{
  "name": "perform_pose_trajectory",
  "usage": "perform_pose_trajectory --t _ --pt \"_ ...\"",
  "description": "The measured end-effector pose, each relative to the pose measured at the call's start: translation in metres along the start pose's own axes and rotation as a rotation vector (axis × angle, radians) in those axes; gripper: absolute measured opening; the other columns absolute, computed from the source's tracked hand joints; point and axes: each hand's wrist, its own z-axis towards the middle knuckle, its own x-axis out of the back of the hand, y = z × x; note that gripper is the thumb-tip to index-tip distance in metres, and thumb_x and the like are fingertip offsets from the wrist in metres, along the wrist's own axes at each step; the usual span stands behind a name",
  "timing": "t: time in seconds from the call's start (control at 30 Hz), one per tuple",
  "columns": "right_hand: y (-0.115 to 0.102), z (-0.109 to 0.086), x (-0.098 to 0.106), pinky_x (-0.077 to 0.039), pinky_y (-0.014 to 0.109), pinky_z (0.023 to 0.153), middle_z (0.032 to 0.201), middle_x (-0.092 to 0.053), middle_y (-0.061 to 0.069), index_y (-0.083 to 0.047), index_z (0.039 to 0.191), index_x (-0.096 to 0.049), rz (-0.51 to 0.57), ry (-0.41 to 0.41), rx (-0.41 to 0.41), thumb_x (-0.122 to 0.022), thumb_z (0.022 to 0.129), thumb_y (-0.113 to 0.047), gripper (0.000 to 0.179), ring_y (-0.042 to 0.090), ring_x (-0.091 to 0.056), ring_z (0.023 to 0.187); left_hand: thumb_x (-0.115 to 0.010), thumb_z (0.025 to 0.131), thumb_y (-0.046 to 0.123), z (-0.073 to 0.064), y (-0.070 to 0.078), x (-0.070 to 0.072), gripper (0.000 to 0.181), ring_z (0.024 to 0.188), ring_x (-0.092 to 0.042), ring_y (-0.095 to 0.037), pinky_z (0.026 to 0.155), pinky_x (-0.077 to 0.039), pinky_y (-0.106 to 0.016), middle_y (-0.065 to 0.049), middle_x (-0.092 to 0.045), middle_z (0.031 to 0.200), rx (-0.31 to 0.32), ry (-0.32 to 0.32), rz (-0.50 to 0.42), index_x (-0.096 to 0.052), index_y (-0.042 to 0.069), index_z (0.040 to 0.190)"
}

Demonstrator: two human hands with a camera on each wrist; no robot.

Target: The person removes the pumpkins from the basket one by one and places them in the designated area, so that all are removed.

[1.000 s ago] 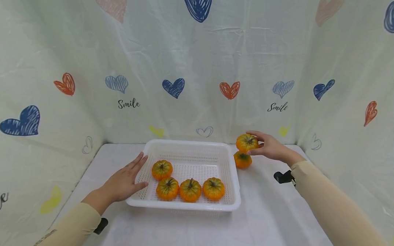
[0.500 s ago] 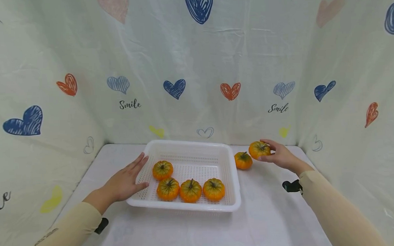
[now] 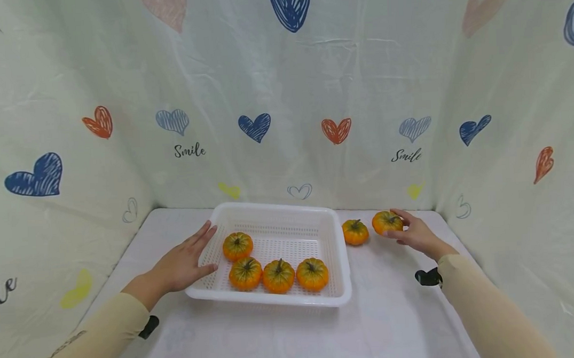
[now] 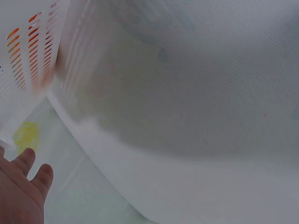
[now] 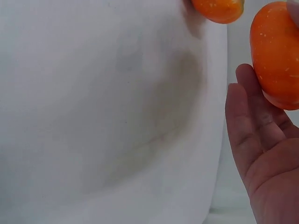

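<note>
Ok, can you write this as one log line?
left fingers: at basket; right fingers: hold pumpkin; in basket: four pumpkins; beside basket: another pumpkin

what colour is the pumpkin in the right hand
The pumpkin is orange, with greenish streaks on top; the head view shows this best.

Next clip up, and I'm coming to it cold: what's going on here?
A person is handling small orange pumpkins at a white-covered table. The right hand holds one pumpkin near the table's far edge; whether it touches the table is hard to tell. Another pumpkin sits just right of the white basket. Four pumpkins are inside the basket, three in a row along the near side and one behind. The left hand is spread at the basket's left rim.
</note>
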Motion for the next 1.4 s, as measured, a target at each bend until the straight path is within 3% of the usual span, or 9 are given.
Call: perform_pose_trajectory --t 0.37,0.6,0.93,1.23,1.4 --pt "0.025 0.004 -0.006 -0.057 0.031 0.082 0.144 -0.027 0.037 -0.005 0.158 -0.018 0.042 0.011 -0.117 -0.076 0.089 -0.037 0.096 0.036 -0.055 0.107 -0.065 0.093 0.042 0.002 -0.001 -0.002 0.087 0.14 -0.033 -0.044 0.107 -0.034 -0.062 -0.013 -0.01 0.166 0.004 0.004 -0.004 -0.022 0.006 0.158" --pt "0.033 0.006 -0.011 -0.051 0.046 0.096 0.148 -0.022 0.04 -0.002 0.158 -0.016 -0.012 0.017 -0.151 -0.075 0.087 -0.048 0.103 0.046 -0.041 0.12 -0.066 0.093 0.041 0.002 0.0 -0.003 0.085 0.14 -0.034 -0.044 0.106 -0.035 -0.063 -0.013 -0.011 0.166 0.001 0.015 -0.012 -0.023 0.006 0.158" --pt "0.042 0.012 -0.021 -0.039 0.058 0.106 0.148 -0.021 0.042 0.0 0.157 -0.014 -0.044 0.023 -0.147 -0.071 0.09 -0.049 0.1 0.048 -0.039 0.122 -0.065 0.093 0.042 0.003 0.0 -0.003 0.087 0.14 -0.034 -0.043 0.107 -0.035 -0.063 -0.012 -0.009 0.166 0.012 0.004 -0.001 -0.022 0.006 0.159" --pt "0.039 0.016 -0.027 -0.028 0.063 0.111 0.152 -0.015 0.041 -0.001 0.158 -0.011 -0.01 0.014 -0.148 -0.07 0.092 -0.046 0.099 0.051 -0.032 0.13 -0.066 0.093 0.041 0.001 0.002 -0.002 0.086 0.14 -0.034 -0.044 0.106 -0.035 -0.064 -0.013 -0.01 0.166 0.024 -0.001 -0.009 -0.022 0.006 0.158" --pt "0.038 0.02 -0.03 -0.031 0.06 0.11 0.154 -0.014 0.039 -0.003 0.159 -0.01 0.01 0.013 -0.151 -0.072 0.091 -0.045 0.101 0.05 -0.03 0.132 -0.066 0.093 0.04 0.0 0.002 -0.001 0.086 0.14 -0.034 -0.044 0.106 -0.035 -0.063 -0.013 -0.01 0.166 0.026 -0.002 -0.004 -0.022 0.006 0.159"
